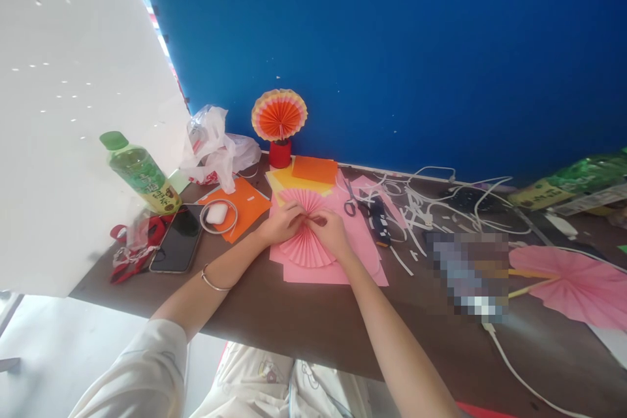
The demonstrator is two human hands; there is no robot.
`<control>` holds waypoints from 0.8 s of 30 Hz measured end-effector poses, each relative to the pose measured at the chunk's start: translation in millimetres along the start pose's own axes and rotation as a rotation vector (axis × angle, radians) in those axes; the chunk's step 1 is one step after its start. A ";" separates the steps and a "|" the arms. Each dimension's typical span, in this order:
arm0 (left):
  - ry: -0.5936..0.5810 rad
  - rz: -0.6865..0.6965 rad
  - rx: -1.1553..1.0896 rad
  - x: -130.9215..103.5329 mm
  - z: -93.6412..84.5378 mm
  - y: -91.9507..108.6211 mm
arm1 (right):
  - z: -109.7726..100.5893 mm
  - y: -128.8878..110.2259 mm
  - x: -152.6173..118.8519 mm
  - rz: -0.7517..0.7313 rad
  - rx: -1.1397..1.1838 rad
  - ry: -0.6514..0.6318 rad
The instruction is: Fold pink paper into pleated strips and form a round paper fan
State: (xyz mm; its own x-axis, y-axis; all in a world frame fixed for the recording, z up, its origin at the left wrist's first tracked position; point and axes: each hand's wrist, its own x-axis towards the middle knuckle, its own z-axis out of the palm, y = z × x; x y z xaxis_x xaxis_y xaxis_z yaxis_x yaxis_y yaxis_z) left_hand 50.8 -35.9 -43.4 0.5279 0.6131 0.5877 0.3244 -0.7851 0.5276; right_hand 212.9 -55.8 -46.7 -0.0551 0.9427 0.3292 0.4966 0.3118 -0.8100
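Note:
A round pleated pink paper fan (307,249) lies on pink sheets (365,268) at the middle of the table. At its centre my left hand (285,222) pinches the folds from the left, fingers closed. My right hand (329,228) pinches the same folds from the right, its fingertips almost touching those of my left hand. The pleats spread out above and below both hands. Just behind are yellow paper (287,180) and an orange sheet (316,170). Dark scissors (349,202) lie to the right of the fan.
At the left are a green bottle (142,173), a phone (179,241), a coiled cable (235,215) and a plastic bag (210,144). An orange paper rosette (279,116) stands at the back. Tangled white cables (416,196) and another pink fan (582,284) lie right.

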 end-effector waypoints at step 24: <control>0.060 -0.183 -0.060 0.3 0.3 -1.5 | -5.9 -3.6 -2.6 -0.101 -0.006 -0.058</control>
State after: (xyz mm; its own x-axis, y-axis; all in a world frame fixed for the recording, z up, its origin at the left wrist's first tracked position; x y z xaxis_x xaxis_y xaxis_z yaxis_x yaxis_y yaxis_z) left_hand 50.7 -34.5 -44.1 0.4162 0.7503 0.5136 0.3621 -0.6549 0.6634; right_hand 216.4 -60.2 -41.7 -0.1549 0.9119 0.3802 0.4910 0.4050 -0.7713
